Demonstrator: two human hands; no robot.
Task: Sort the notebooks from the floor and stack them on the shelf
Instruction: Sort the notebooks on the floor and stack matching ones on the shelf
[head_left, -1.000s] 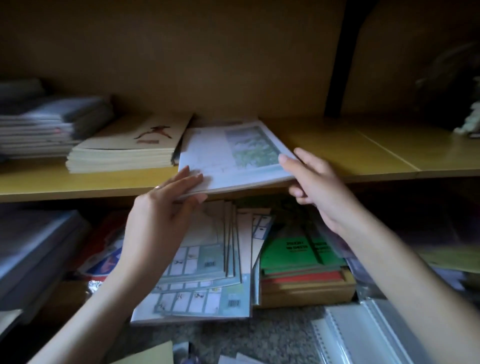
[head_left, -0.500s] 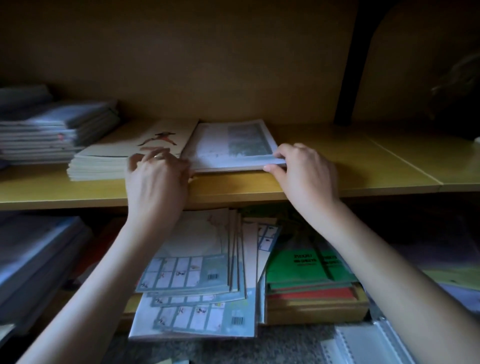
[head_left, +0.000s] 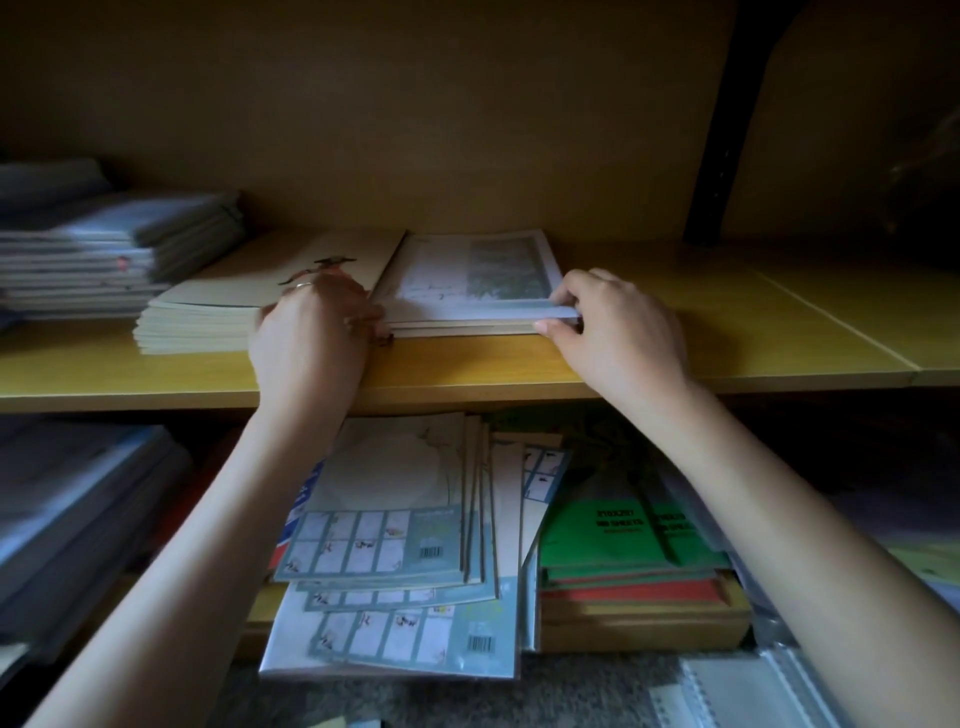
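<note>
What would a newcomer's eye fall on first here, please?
The right hand pinches the front right corner of a thin notebook pile on the yellow shelf, the left hand at its left corner. A beige notebook stack sits just left; fanned notebooks and green pads lie below the shelf.

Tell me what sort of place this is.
Probably a stationery stockroom or shop: a wooden shelf holds stacks of identical notebooks, with barcoded notebook packs and green pads piled below.
</note>
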